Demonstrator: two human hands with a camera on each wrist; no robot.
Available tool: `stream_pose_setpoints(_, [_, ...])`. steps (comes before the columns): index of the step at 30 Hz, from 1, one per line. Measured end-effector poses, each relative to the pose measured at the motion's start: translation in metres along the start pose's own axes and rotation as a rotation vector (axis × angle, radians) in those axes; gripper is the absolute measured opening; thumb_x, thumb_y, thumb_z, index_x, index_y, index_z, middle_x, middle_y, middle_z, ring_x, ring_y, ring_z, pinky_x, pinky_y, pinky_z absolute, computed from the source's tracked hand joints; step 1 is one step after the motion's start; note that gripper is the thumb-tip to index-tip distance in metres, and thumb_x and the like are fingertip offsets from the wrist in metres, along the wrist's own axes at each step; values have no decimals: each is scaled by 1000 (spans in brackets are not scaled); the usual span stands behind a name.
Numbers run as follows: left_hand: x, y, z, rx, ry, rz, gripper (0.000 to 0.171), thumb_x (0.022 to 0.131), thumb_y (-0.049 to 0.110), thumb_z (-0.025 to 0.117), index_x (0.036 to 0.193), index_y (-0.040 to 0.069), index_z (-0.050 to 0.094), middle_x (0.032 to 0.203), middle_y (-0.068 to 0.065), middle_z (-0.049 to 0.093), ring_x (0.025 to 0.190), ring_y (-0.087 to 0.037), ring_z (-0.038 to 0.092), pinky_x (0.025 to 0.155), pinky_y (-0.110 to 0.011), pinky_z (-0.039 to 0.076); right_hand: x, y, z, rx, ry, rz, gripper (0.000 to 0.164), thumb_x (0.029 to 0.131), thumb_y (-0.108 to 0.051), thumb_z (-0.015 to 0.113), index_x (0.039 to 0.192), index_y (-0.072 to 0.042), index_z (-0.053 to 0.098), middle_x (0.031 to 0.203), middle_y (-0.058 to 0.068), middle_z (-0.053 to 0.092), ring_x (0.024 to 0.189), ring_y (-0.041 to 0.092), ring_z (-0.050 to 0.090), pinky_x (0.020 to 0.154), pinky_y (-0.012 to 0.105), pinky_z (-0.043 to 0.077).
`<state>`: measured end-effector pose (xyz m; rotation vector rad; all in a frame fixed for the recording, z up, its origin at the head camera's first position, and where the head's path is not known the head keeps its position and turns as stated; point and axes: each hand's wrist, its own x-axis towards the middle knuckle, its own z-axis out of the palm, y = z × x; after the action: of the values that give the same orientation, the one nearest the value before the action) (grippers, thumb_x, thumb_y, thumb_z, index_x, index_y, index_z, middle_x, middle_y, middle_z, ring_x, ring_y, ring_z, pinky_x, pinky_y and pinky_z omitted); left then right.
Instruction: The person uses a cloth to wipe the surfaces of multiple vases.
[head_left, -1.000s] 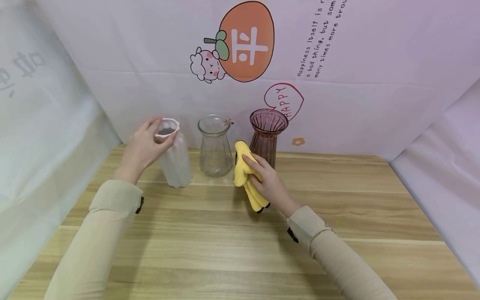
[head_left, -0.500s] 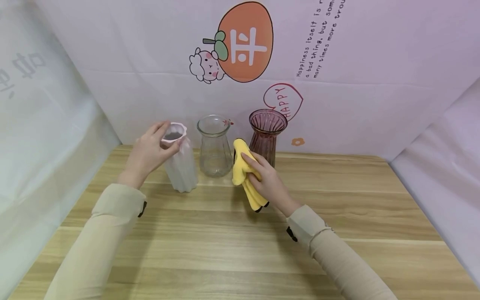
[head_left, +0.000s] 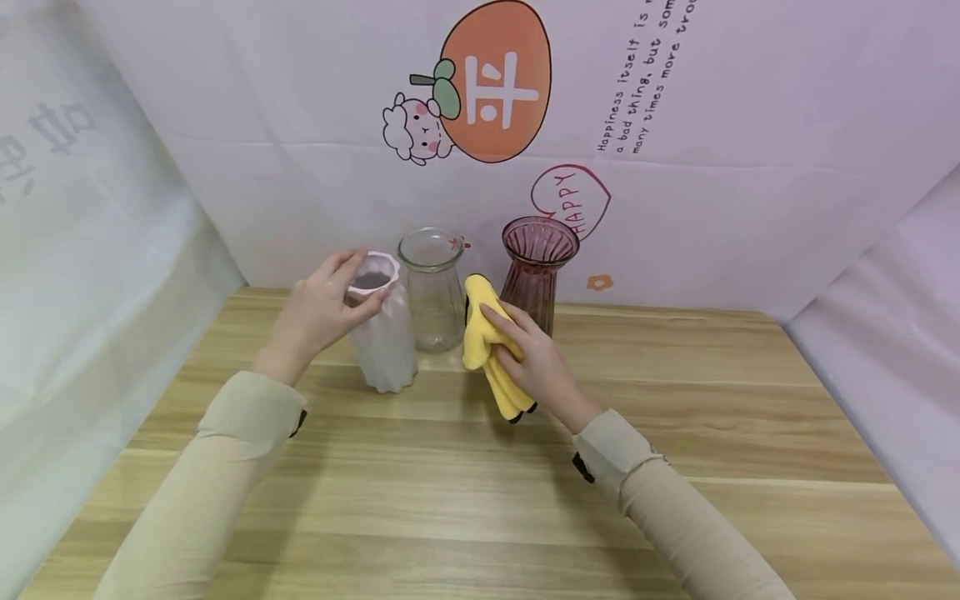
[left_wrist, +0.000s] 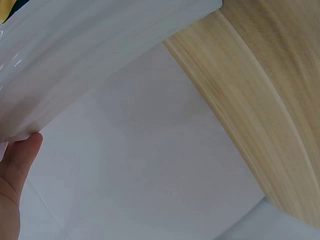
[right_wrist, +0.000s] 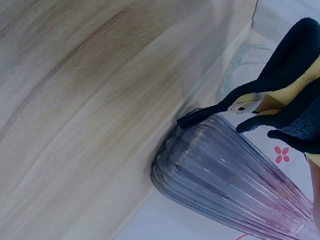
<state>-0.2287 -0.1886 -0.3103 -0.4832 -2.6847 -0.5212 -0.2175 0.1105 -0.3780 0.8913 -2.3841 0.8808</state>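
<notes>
My left hand [head_left: 322, 304] grips the scalloped rim of a white fluted vase [head_left: 386, 346], thumb on the near side and fingers on the far side. In the left wrist view the vase [left_wrist: 90, 60] runs across the top left, with fingers [left_wrist: 22, 157] at its rim. My right hand [head_left: 536, 354] holds a folded yellow cloth [head_left: 482, 321] with dark edging. Close behind the cloth stands a ribbed purple glass vase [head_left: 536, 279], partly hidden. In the right wrist view the cloth's dark side [right_wrist: 290, 65] overlaps the purple vase [right_wrist: 215, 170].
A clear glass vase [head_left: 435, 292] stands between the white vase and the cloth, near the back edge of the wooden table [head_left: 420, 500]. Behind the table hangs a white printed sheet [head_left: 300, 100]; more white sheeting [head_left: 82, 250] closes off the sides.
My left hand has moved the white vase right and slightly nearer, so it now overlaps the clear vase's left side. The right hand and yellow cloth have barely moved.
</notes>
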Motion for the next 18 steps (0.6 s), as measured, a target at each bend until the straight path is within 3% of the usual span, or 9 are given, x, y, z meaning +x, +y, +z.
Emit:
stream_pose_setpoints(13, [3,23,11,-14,-39,46,70,91,43,57,145,3,38,141,-19,46,94,-43,65,86,-53,53,4,-6,-3,40,38,-45,50,85,4,63,133,-7,57,136,21,52,121,35,56,93,44,53])
stream_pose_setpoints(18, [4,32,16,-5,-24,59,70,91,44,58,144,3,40,141,-19,47,90,-43,66,83,-52,55,6,-8,-5,58,44,-63,50,83,4,64,132,-6,57,137,21,51,122,36,56,95,44,52])
